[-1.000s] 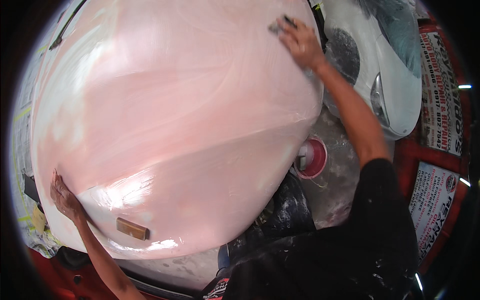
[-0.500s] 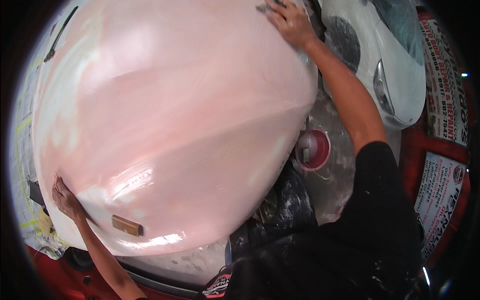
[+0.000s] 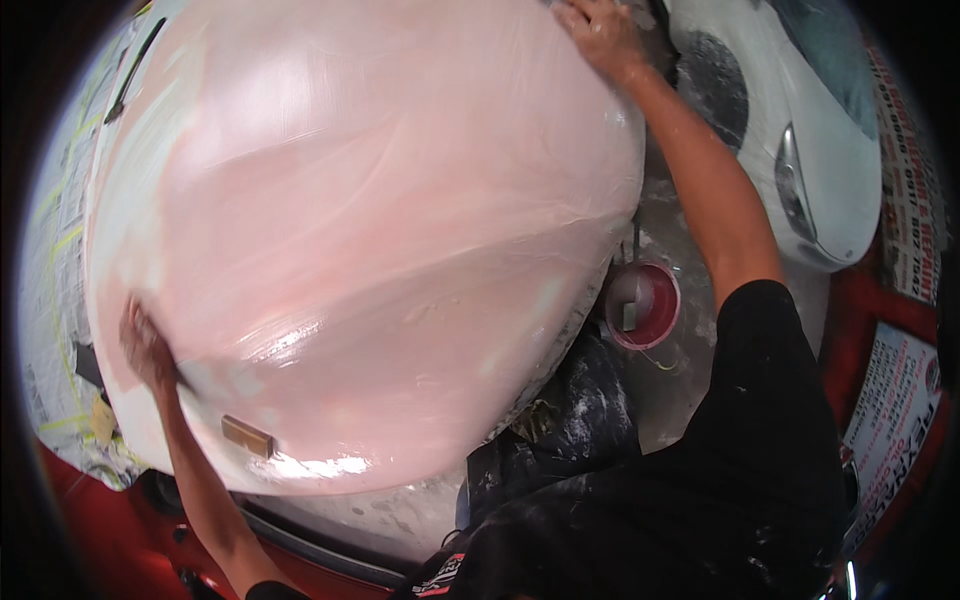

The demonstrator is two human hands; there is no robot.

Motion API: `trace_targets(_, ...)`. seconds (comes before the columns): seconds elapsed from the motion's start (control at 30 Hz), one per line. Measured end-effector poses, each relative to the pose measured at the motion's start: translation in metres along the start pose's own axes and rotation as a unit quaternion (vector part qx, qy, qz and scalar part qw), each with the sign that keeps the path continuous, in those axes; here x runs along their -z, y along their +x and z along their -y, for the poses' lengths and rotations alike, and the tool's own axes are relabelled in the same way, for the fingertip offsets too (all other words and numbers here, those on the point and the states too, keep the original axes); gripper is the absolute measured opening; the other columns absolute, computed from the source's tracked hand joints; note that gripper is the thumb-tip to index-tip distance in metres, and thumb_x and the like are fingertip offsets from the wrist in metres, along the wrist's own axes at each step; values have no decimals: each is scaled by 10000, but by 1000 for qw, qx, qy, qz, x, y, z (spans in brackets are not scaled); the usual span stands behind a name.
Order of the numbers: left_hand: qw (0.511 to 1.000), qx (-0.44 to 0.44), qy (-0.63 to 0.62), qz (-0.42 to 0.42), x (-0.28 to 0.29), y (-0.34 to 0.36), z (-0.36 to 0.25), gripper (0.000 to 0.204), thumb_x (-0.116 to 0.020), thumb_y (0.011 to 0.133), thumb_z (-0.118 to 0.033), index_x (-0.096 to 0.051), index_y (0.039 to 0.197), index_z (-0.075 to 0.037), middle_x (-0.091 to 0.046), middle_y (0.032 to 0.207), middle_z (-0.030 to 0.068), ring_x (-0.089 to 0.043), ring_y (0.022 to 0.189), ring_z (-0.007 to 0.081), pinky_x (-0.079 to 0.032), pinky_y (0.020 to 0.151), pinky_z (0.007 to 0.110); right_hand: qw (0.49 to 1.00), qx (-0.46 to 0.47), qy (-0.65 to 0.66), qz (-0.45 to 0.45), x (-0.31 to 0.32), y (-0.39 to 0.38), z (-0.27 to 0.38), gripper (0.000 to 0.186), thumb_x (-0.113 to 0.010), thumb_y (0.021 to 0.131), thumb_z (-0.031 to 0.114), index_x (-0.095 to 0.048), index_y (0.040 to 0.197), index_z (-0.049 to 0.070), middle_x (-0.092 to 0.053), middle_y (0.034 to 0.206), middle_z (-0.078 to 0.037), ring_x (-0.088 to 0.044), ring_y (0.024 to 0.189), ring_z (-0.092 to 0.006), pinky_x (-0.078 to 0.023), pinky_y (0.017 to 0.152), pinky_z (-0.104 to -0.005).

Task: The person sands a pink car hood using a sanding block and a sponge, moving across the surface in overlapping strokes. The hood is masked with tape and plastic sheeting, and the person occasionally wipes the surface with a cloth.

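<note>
A large pink and whitish car hood, wet and glossy in places, fills the middle. My left hand lies on its left side with fingers stretched out; nothing shows in it. At the hood's far right edge my right hand is closed on a dark grey piece of sandpaper, mostly cut off by the top of the picture. A brown sanding block rests on the near left part of the hood, just right of my left forearm.
A red bucket with a light block inside stands on the floor right of the hood. Beyond it is a pale car body with a headlight. Paper and yellow tape cover the left side. A black wiper arm juts up far left.
My left hand has slid a little farther away over the hood. My right hand has moved slightly farther away with the sandpaper. The whole view has shifted somewhat.
</note>
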State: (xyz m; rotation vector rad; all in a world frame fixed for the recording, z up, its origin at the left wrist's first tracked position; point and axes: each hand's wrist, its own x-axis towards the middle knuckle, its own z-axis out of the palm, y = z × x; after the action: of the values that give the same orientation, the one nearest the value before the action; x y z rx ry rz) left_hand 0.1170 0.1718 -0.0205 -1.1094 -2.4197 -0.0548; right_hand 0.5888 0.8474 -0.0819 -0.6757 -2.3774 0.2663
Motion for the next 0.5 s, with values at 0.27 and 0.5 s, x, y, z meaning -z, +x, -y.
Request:
trace_targets(0.27,951,-114,-286,15,33,69,-395,446,-431,1104,-318,-542,1459,-72,-517,1531,167,-428,1453,379,-373,1184,450,993,-107,41,-36,-16,-10,-12,409,-614,959,307,-701,1299,98,-649,1274,-279,-634,1178,-415,-505,1019,-470)
trace_targets(0.5,920,-220,-324,-15,1,48,-596,521,-406,1091,-320,-468,1475,28,-422,1531,334,-435,1398,516,-391,1149,558,985,-157,71,-29,41,-100,-8,435,-650,986,320,-658,1386,149,-691,1260,-192,-659,1150,-355,-497,999,-393)
